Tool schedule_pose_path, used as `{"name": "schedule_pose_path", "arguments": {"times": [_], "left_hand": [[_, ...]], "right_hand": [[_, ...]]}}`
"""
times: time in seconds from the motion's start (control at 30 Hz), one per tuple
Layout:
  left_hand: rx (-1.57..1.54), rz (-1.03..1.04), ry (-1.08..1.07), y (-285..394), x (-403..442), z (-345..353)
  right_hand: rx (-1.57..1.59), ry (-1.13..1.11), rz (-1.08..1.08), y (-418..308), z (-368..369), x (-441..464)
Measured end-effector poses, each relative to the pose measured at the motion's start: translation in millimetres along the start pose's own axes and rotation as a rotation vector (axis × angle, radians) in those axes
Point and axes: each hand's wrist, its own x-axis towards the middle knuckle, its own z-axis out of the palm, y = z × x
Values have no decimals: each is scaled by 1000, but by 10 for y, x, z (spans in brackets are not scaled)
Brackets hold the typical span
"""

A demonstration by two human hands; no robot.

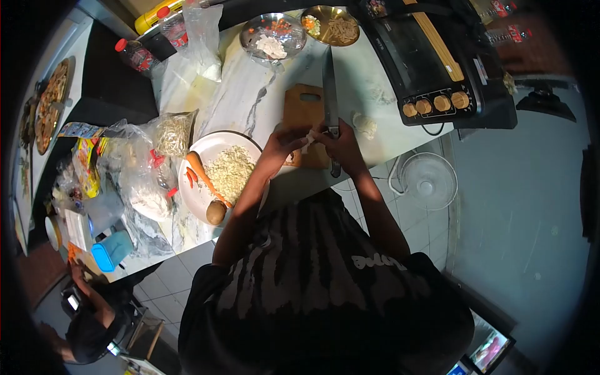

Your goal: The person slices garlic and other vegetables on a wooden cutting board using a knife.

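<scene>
My right hand point(340, 145) is closed around the handle of a large knife point(329, 87), whose blade points away from me. My left hand point(281, 147) is closed on a small pale piece of food point(307, 142), with the right fingertips close against it. Both hands are over a wooden cutting board point(303, 112) with a slot at its far end. On the counter to the right of the board lies a whitish lump point(364, 125). Left of my left hand, a large plate point(187, 206) bears chopped pale bits point(230, 172), a carrot point(197, 164), red chillies and a brown round item point(216, 212).
At the back stand a metal plate with white pieces point(272, 47) and a metal bowl with shredded food point(340, 30). A black toaster oven point(431, 69) occupies the right. Plastic bags point(140, 169) and bottles point(134, 55) crowd the left. Another person point(94, 312) works at lower left.
</scene>
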Motion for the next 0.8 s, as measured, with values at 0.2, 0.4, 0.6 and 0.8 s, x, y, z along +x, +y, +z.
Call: {"name": "schedule_pose_path", "arguments": {"times": [0.2, 0.4, 0.6, 0.8], "left_hand": [[70, -82, 167, -86, -27, -51], [488, 39, 189, -141, -2, -68], [739, 52, 271, -247, 66, 57], [712, -26, 243, -247, 78, 198]], "right_hand": [[-175, 171, -125, 217, -14, 163], [-254, 194, -177, 538, 1, 400], [-364, 246, -283, 632, 10, 541], [-452, 244, -293, 612, -37, 625]]}}
